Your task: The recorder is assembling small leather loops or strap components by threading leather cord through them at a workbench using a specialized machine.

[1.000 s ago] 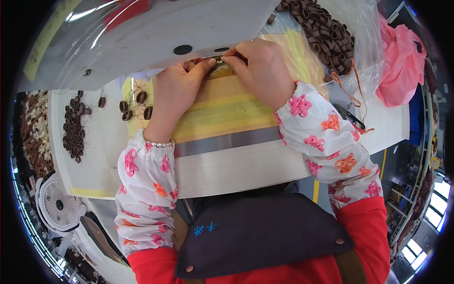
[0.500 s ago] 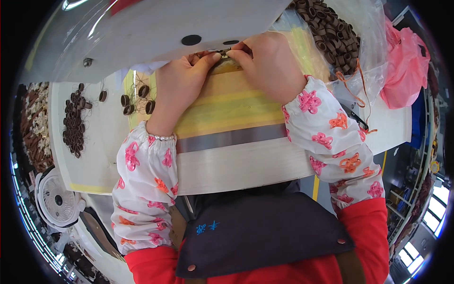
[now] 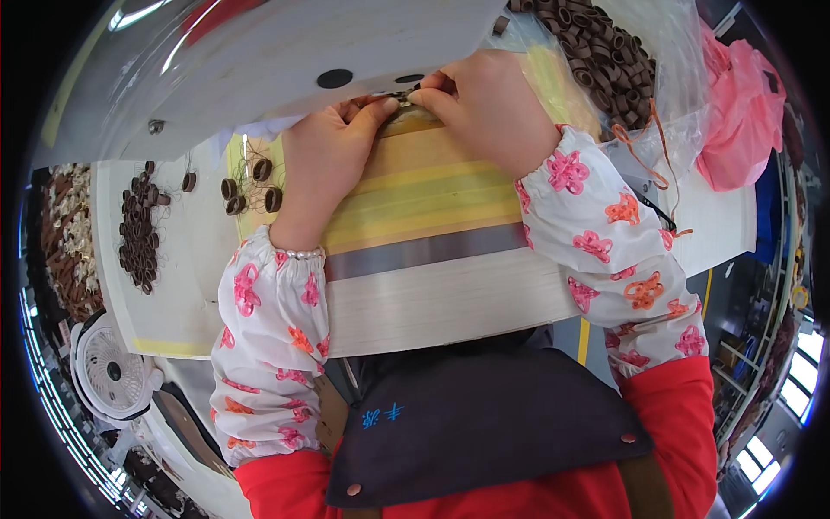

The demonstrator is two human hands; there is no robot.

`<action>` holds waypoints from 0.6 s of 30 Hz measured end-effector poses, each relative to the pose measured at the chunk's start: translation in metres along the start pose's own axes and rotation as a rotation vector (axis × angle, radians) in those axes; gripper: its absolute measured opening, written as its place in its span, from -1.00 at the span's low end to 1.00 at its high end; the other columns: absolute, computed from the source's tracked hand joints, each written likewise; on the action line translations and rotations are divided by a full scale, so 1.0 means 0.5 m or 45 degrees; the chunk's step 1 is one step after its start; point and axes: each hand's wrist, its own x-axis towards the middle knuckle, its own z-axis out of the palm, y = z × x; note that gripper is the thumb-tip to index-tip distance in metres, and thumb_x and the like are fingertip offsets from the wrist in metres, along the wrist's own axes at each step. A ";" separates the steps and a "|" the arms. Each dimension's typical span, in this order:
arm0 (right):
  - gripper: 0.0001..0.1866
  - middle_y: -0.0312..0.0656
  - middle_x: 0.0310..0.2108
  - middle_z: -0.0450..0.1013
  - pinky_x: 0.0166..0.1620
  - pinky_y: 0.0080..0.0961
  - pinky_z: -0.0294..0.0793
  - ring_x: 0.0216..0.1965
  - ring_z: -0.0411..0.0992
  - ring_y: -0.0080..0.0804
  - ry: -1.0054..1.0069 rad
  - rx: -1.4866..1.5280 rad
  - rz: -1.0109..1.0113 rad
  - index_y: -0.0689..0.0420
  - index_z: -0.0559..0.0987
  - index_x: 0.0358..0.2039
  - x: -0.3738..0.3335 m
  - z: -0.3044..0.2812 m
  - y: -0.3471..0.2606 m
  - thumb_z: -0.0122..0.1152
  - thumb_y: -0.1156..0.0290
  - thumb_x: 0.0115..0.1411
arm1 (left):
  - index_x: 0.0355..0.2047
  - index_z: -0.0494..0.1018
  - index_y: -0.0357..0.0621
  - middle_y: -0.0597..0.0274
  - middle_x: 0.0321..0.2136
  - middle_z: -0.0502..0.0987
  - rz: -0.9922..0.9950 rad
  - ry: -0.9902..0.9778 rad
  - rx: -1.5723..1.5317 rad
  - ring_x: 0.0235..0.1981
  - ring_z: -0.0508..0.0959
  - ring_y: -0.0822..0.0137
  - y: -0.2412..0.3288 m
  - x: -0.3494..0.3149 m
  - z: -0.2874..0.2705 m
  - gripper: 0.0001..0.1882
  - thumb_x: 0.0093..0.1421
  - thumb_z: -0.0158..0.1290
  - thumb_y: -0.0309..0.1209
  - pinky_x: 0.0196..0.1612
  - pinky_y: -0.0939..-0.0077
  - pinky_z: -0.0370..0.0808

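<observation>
Under the white sewing machine head [image 3: 285, 82], my two hands meet with their fingertips almost touching. My left hand [image 3: 322, 156] is closed in a pinch, thumb against the bent fingers. Facing it from the right, my right hand [image 3: 494, 108] pinches in the same way. Between the thumbs shows a tiny dark and metallic spot; the piece they hold is too small and too covered to make out. Left of my left wrist, several brown loops [image 3: 262, 169] with trailing threads lie on the yellow-taped worktop [image 3: 415, 303].
A heap of threaded brown loops [image 3: 138, 242] lies at the left. Back right, a clear plastic bag [image 3: 679, 78] holds many more brown loops [image 3: 609, 65], beside a pink plastic bag [image 3: 735, 121]. A brown cord [image 3: 661, 160] dangles nearby. A white fan [image 3: 112, 370] stands lower left.
The whole view has shifted slightly. Both hands keep their pinch at the same spot under the machine head, with hardly any movement against it.
</observation>
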 end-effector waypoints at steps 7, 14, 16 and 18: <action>-0.84 -0.06 -0.69 0.39 -0.53 -0.43 0.34 -0.64 0.37 -0.17 0.045 0.045 -0.030 0.29 0.48 -0.61 -0.002 0.003 0.007 0.19 0.43 -0.09 | -0.50 0.52 -0.24 0.33 -0.73 0.44 0.055 -0.005 -0.003 -0.69 0.35 0.59 0.024 -0.006 0.009 -0.70 0.01 0.09 -0.20 -0.57 0.69 0.29; -0.83 -0.08 -0.60 0.40 -0.46 -0.36 0.35 -0.53 0.38 -0.16 0.002 0.011 -0.038 0.24 0.44 -0.55 -0.005 -0.017 0.010 0.17 0.40 -0.05 | -0.49 0.51 -0.23 0.29 -0.73 0.45 0.138 -0.005 0.071 -0.71 0.35 0.52 0.017 -0.007 0.003 -0.75 0.03 0.08 -0.26 -0.57 0.63 0.28; -0.84 -0.09 -0.61 0.39 -0.48 -0.39 0.34 -0.56 0.37 -0.17 0.146 -0.021 -0.046 0.25 0.43 -0.55 0.000 -0.038 0.020 0.18 0.42 -0.05 | -0.55 0.50 -0.21 0.28 -0.75 0.42 0.242 0.066 0.037 -0.75 0.32 0.45 0.019 -0.027 0.006 -0.78 0.04 0.07 -0.28 -0.50 0.59 0.28; -0.81 -0.09 -0.60 0.40 -0.44 -0.36 0.36 -0.52 0.38 -0.16 0.304 -0.121 0.028 0.26 0.43 -0.53 0.021 -0.062 0.042 0.18 0.39 -0.04 | -0.63 0.44 -0.19 0.28 -0.78 0.37 0.562 0.102 0.222 -0.77 0.26 0.37 0.028 -0.068 -0.001 -0.78 0.05 0.06 -0.31 -0.40 0.54 0.24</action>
